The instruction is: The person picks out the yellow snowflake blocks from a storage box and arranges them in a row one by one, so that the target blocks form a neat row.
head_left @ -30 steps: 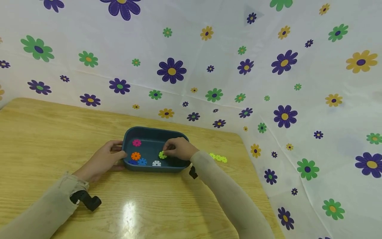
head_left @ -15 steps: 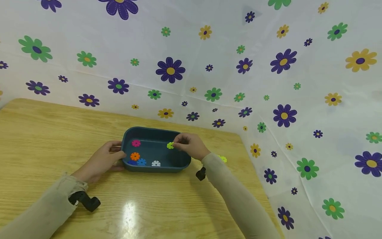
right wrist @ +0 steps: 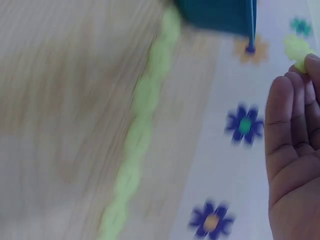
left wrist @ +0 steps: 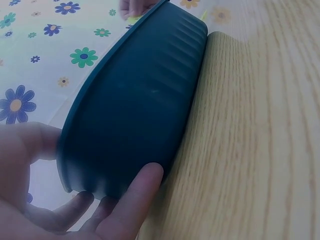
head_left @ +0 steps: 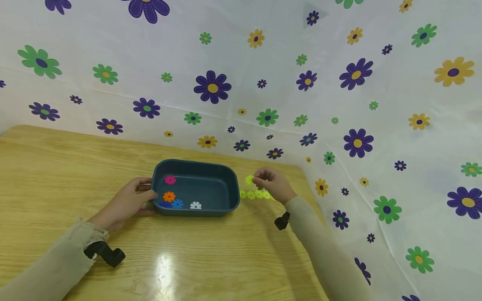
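Observation:
My left hand [head_left: 126, 202] holds the left end of a dark blue plastic tray [head_left: 208, 213]; in the left wrist view its fingers spread over the tray's end wall [left wrist: 125, 125]. Right of the tray, my right hand [head_left: 276, 185] pinches a yellow notched snowflake disc [head_left: 249, 180] between thumb and fingertips. Below that hand a row of yellow snowflake discs [head_left: 256, 195] lies on the table, its right part hidden by the hand. Inside the tray lie a pink disc [head_left: 170, 180], an orange disc [head_left: 169, 196], a white disc [head_left: 196, 205] and blue discs [head_left: 177, 203].
Under everything is a wooden table [head_left: 203, 255]. A white flower-printed cloth [head_left: 177, 54] rises behind its back edge and along its right side. Black wrist straps with camera mounts [head_left: 113, 256] sit over both sleeves.
My right hand has lifted the yellow disc out of the tray and carried it right, over the tray's rim, above the yellow row. My left hand stays at the tray's left end.

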The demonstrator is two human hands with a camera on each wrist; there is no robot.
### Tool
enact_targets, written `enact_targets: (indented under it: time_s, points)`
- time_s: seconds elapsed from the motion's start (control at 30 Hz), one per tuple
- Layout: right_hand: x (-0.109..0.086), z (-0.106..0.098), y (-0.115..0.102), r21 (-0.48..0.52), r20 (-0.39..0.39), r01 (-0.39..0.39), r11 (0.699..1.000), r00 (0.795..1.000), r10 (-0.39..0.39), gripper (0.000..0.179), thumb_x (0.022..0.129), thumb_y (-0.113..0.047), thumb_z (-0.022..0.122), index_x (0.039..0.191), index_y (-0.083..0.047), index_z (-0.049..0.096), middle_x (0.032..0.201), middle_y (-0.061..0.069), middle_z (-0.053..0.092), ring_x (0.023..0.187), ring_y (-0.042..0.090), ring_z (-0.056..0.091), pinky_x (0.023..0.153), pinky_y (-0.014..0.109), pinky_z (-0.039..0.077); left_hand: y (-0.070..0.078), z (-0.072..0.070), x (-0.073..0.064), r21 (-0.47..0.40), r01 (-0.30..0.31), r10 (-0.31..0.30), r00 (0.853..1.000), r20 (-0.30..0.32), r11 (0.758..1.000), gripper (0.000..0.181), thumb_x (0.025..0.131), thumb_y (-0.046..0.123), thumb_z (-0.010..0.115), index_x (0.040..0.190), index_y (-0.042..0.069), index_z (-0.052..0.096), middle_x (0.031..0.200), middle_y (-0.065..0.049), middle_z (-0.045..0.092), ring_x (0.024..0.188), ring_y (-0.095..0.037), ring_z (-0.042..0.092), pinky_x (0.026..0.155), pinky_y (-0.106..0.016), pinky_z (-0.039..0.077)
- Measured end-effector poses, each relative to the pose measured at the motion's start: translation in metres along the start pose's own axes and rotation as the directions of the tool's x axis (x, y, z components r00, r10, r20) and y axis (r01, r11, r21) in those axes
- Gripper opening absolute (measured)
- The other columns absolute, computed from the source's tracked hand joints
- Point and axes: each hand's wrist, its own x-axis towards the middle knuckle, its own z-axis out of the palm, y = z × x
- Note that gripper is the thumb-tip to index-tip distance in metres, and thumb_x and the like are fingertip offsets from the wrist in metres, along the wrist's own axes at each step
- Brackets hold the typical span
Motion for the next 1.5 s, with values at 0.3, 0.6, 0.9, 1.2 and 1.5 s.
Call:
enact_targets:
  time_s: [0.3, 0.6, 0.9, 1.2, 1.5]
  points:
    - [-0.022, -0.054, 0.063, -0.034, -0.145, -0.167, 0.985, 0.976, 0.16, 0.024, 0.103, -0.021, 0.065, 0.113, 0.001, 0.066, 0.107, 0.021, 0.069, 0.099, 0.041, 0.065, 0.092, 0.055, 0.058, 0.004, -0.005, -0.004, 0.016, 0.005, -0.005, 1.0, -0.007, 1.0, 0.073, 0.106, 0.018, 0.054, 0.162, -0.003, 0.012, 0.159, -0.033, 0.024, 0.135, -0.046, 0.047, 0.089, -0.043, 0.062]
    - [-0.041, -0.073, 0.102, -0.113, -0.251, -0.395, 0.912, 0.899, 0.359, 0.026, 0.105, -0.018, 0.061, 0.117, 0.004, 0.066, 0.1, 0.012, 0.069, 0.085, 0.021, 0.065, 0.079, 0.034, 0.061, 0.003, -0.006, -0.007, 0.031, 0.002, -0.001, 1.0, -0.004, 1.0, 0.072, 0.107, 0.017, 0.052, 0.162, -0.005, 0.011, 0.159, -0.035, 0.024, 0.136, -0.047, 0.046, 0.089, -0.044, 0.062]
    - [-0.04, -0.071, 0.123, -0.13, -0.237, -0.464, 0.876, 0.873, 0.427, 0.026, 0.102, -0.02, 0.062, 0.113, 0.003, 0.068, 0.098, 0.011, 0.068, 0.083, 0.018, 0.062, 0.07, 0.027, 0.056, 0.003, -0.006, -0.009, 0.02, 0.001, -0.001, 1.0, 0.004, 1.0, 0.072, 0.107, 0.018, 0.052, 0.162, -0.004, 0.011, 0.159, -0.035, 0.024, 0.135, -0.047, 0.048, 0.09, -0.045, 0.062]
    - [-0.041, -0.066, 0.112, -0.242, -0.246, -0.499, 0.832, 0.861, 0.445, 0.027, 0.1, -0.023, 0.062, 0.112, 0.0, 0.07, 0.1, 0.01, 0.068, 0.083, 0.02, 0.058, 0.069, 0.029, 0.049, 0.008, -0.002, -0.011, 0.023, -0.001, 0.001, 1.0, 0.011, 1.0, 0.072, 0.107, 0.018, 0.053, 0.162, -0.004, 0.012, 0.159, -0.034, 0.025, 0.133, -0.044, 0.049, 0.09, -0.045, 0.062]
    - [-0.039, -0.065, 0.122, -0.255, -0.256, -0.493, 0.832, 0.864, 0.433, 0.025, 0.099, -0.024, 0.064, 0.11, -0.002, 0.071, 0.101, 0.011, 0.068, 0.084, 0.022, 0.057, 0.068, 0.03, 0.047, 0.011, 0.0, -0.013, 0.008, 0.007, -0.007, 1.0, 0.015, 1.0, 0.072, 0.107, 0.016, 0.053, 0.161, -0.006, 0.011, 0.159, -0.035, 0.024, 0.135, -0.047, 0.047, 0.091, -0.045, 0.061]
